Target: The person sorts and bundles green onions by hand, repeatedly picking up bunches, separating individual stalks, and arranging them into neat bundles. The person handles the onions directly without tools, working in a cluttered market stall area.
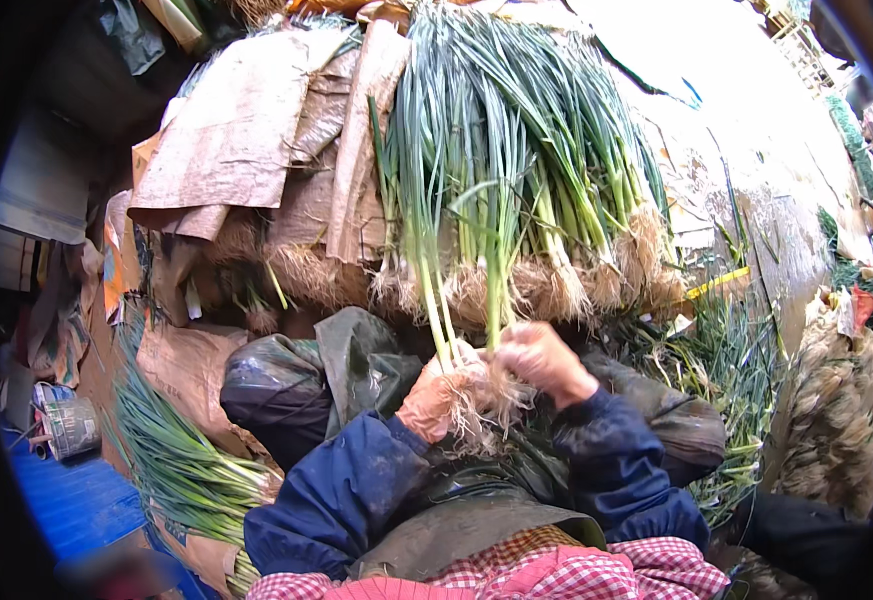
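Observation:
Long green allium stalks, perhaps spring onions or green garlic, fill the space before me. My left hand (438,394) is closed around the white lower ends of a few pale stalks (434,322), and their stringy roots (474,420) hang below it. Close beside it, my right hand (549,364) pinches the base of another stalk (494,300) just above its roots. My right fingertips are partly hidden. Behind both hands lies a thick pile of the same stalks (511,142), leaves away from me and root ends towards me.
Brown woven sacking (219,135) covers more rooted bundles at the left of the pile. A sorted bundle (196,442) lies at my left. Loose leaves and trimmings (736,375) heap at my right, beside a large clump of roots (834,405). A dirty bucket (68,427) stands far left.

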### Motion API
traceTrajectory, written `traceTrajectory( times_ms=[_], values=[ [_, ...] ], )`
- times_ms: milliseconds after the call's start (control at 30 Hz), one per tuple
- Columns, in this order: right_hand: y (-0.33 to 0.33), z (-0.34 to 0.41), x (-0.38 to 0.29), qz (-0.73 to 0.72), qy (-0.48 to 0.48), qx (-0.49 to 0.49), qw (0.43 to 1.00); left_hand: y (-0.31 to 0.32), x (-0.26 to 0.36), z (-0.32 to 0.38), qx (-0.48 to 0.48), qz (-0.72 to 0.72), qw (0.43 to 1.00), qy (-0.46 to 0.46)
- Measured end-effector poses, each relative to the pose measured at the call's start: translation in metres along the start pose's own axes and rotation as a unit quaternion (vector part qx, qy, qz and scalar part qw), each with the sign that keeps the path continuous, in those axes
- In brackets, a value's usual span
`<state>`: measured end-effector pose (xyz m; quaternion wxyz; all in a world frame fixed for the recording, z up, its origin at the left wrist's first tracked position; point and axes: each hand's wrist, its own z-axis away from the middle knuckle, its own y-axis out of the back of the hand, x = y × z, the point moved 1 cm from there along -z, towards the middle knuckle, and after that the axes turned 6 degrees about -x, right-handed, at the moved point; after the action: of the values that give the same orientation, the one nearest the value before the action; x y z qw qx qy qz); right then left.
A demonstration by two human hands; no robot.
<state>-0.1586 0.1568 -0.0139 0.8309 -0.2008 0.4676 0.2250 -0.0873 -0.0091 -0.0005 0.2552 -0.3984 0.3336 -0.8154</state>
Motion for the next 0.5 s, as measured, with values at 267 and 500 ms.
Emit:
traceTrajectory(
  times_ms=[267,500],
  values=[
    [-0.011,-0.036,-0.018,0.201,0.068,0.051,0.976,-0.002,-0.026,0.003,0.055,-0.144,0.988,0.029],
    [-0.027,0.005,-0.019,-0.166,0.013,-0.019,0.986,-0.006,-0.023,0.010,0.023,-0.195,0.980,0.039]
  ],
)
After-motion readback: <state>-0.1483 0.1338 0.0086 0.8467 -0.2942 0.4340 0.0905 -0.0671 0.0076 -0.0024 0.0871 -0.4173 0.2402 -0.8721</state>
